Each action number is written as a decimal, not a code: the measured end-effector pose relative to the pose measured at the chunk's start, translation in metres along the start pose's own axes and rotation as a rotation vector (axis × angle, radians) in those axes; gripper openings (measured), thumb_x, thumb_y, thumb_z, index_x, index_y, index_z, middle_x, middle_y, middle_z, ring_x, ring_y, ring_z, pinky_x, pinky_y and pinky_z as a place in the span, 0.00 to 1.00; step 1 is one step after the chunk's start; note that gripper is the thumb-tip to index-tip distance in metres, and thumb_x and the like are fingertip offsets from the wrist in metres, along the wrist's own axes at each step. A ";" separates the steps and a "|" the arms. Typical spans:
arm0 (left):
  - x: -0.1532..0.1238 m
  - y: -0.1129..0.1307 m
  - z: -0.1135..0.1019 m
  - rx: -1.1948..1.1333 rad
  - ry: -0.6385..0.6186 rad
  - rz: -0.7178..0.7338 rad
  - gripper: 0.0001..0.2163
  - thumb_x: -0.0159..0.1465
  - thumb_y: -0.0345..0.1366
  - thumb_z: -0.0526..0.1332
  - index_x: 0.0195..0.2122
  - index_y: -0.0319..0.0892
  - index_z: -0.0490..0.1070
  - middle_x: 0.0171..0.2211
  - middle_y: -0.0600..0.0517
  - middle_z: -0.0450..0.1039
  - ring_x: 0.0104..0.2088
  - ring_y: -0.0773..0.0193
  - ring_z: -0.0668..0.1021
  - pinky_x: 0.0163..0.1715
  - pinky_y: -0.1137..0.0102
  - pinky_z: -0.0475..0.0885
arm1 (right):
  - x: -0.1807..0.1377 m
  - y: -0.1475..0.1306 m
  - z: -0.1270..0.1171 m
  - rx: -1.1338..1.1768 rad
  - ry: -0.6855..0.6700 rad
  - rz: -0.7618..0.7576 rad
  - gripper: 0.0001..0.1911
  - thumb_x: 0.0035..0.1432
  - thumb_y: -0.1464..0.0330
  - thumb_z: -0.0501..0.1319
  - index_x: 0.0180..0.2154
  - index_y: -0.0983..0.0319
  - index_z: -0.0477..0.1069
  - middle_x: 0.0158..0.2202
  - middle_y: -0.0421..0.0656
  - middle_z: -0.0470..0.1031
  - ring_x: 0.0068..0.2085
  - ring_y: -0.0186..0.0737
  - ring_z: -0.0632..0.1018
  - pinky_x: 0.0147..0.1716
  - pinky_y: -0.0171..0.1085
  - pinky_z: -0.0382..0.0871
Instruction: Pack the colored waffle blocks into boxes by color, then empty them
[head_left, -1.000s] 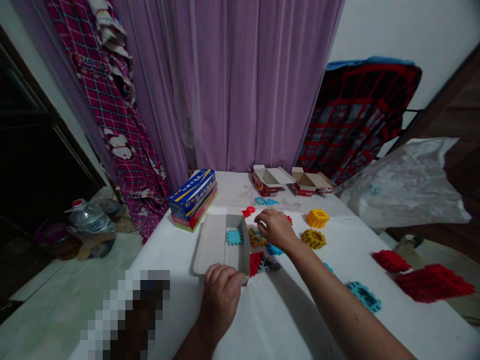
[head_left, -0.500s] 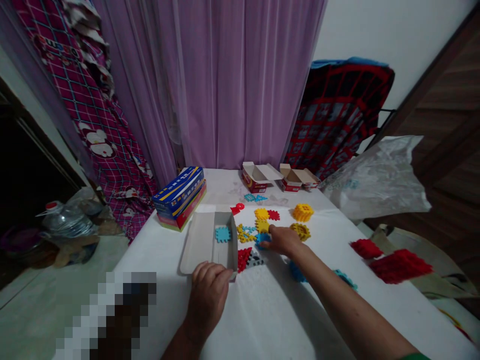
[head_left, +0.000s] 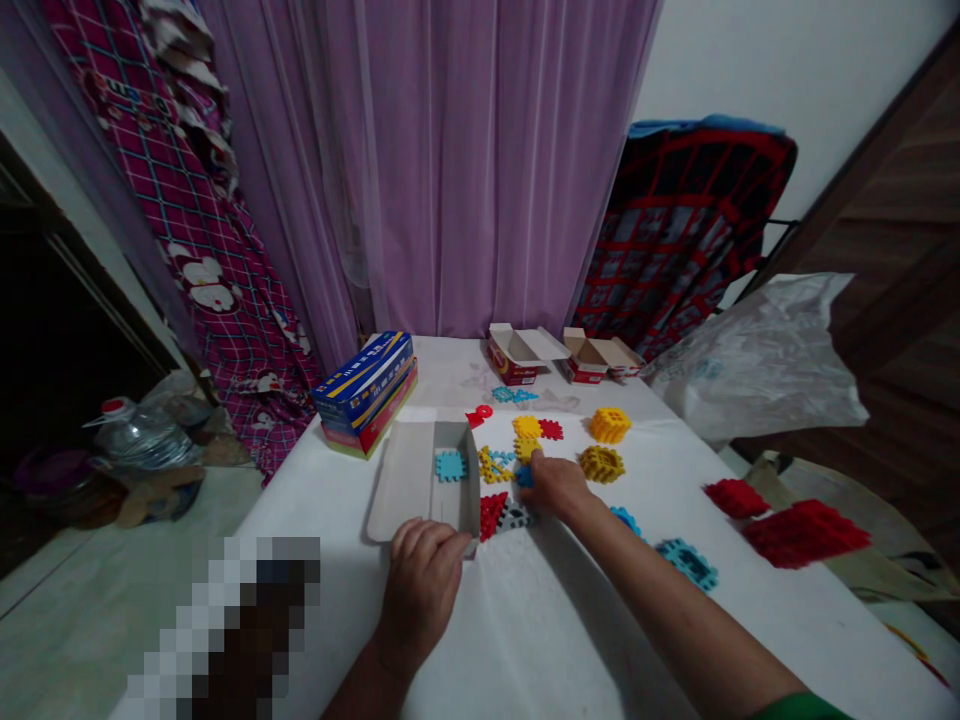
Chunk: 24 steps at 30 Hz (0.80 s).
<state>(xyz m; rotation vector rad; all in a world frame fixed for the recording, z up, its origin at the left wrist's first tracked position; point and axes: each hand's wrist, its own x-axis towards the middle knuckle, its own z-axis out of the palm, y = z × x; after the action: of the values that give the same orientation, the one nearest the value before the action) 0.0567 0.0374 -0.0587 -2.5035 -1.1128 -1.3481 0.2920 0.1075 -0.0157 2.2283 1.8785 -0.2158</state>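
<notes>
My left hand (head_left: pixel 424 575) is curled over the near wall of an open cardboard box (head_left: pixel 401 480), its fingers closed on the edge. A light-blue toothed square block (head_left: pixel 451 466) lies inside. My right hand (head_left: pixel 556 487) is beside the box, its fingers closed on a blue toothed building block (head_left: pixel 524 476) that they partly cover. Just beyond that are yellow blocks (head_left: pixel 527 448) and a red one (head_left: pixel 552 429). Between the box and my right hand lie a yellow-and-blue lattice piece (head_left: pixel 495 464), a red triangular piece (head_left: pixel 491 514) and a grey one (head_left: pixel 514 515).
Two open small boxes, one red-and-white (head_left: pixel 517 362) and one beside it (head_left: pixel 586 360), stand at the back. Blue and red boxes (head_left: pixel 365 385) are stacked at left. Yellow stacks (head_left: pixel 610 425), blue rings (head_left: pixel 686 563) and red stacks (head_left: pixel 806 534) lie to the right.
My right hand has drawn slightly nearer and its forearm has shifted, uncovering more of the blue pieces at right. My left hand keeps its hold on the box. The view has turned slightly.
</notes>
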 end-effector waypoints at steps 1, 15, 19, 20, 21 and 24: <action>0.000 0.000 0.000 0.001 0.000 -0.001 0.09 0.65 0.27 0.54 0.39 0.44 0.73 0.32 0.52 0.75 0.36 0.63 0.75 0.49 0.62 0.66 | -0.001 0.003 -0.002 0.001 -0.001 -0.004 0.26 0.53 0.61 0.62 0.51 0.66 0.65 0.45 0.58 0.78 0.47 0.55 0.79 0.38 0.43 0.70; -0.003 0.001 0.001 0.013 -0.004 -0.014 0.09 0.63 0.26 0.56 0.39 0.45 0.73 0.32 0.52 0.74 0.36 0.62 0.75 0.49 0.60 0.68 | -0.029 -0.040 -0.086 0.038 0.125 -0.576 0.29 0.51 0.58 0.63 0.53 0.60 0.63 0.43 0.49 0.79 0.42 0.48 0.78 0.36 0.37 0.63; -0.003 0.000 0.001 -0.004 -0.007 -0.011 0.09 0.64 0.27 0.55 0.40 0.45 0.73 0.33 0.51 0.74 0.37 0.62 0.75 0.48 0.60 0.68 | -0.022 -0.068 -0.087 -0.163 0.098 -0.680 0.29 0.50 0.57 0.64 0.52 0.63 0.65 0.41 0.53 0.79 0.41 0.51 0.79 0.34 0.38 0.64; -0.004 0.000 0.002 -0.007 -0.007 -0.013 0.09 0.64 0.27 0.55 0.40 0.45 0.73 0.33 0.52 0.74 0.37 0.62 0.75 0.48 0.61 0.68 | -0.021 -0.072 -0.086 -0.190 0.096 -0.699 0.29 0.50 0.57 0.64 0.51 0.63 0.65 0.41 0.53 0.79 0.42 0.52 0.79 0.35 0.38 0.65; -0.004 0.000 0.002 -0.010 -0.005 -0.015 0.09 0.64 0.27 0.55 0.40 0.45 0.73 0.33 0.52 0.74 0.37 0.62 0.75 0.48 0.61 0.67 | -0.019 -0.075 -0.085 -0.209 0.095 -0.717 0.29 0.50 0.57 0.65 0.51 0.63 0.65 0.41 0.54 0.79 0.42 0.52 0.79 0.36 0.39 0.65; -0.004 0.001 0.001 -0.015 -0.008 -0.021 0.09 0.64 0.26 0.55 0.40 0.45 0.73 0.33 0.52 0.74 0.37 0.63 0.74 0.49 0.61 0.67 | -0.016 -0.079 -0.081 -0.248 0.090 -0.763 0.28 0.51 0.57 0.65 0.50 0.65 0.66 0.41 0.55 0.78 0.43 0.53 0.78 0.42 0.42 0.65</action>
<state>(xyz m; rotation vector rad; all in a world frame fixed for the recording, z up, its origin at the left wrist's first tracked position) 0.0571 0.0350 -0.0621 -2.5169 -1.1381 -1.3587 0.2090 0.1264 0.0607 1.3021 2.5543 0.0065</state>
